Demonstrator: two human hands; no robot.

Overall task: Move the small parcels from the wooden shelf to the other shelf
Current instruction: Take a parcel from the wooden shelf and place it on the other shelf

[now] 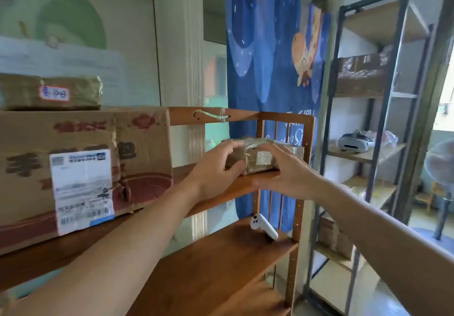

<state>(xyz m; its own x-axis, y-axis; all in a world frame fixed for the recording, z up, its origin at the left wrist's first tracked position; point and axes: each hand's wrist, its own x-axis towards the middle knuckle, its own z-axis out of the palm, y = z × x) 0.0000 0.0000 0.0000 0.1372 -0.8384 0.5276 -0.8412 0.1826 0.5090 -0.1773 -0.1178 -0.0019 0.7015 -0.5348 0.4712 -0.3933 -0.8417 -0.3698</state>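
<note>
hands close in on a small parcel [255, 157] wrapped in brown tape, which sits at the right end of the wooden shelf [221, 190], just beside the slatted end rail. the left hand [216, 168] is spread wide, thumb under the near left corner and fingers [228, 144] reaching over the top edge; the right hand [285, 170] is open too, its fingers arched over the right part of the parcel. neither seems to have closed yet, and the picture is too blurred to tell how firm the contact is.

to do this step well, the person should probably clamp the parcel from both ends, lift it straight up a little so it clears the board, then draw it back away from the end rail before turning. the large cardboard box [81, 168] stands well apart on the left and should not interfere. the metal-framed shelf [375, 99] on the right looks like the destination.
</note>
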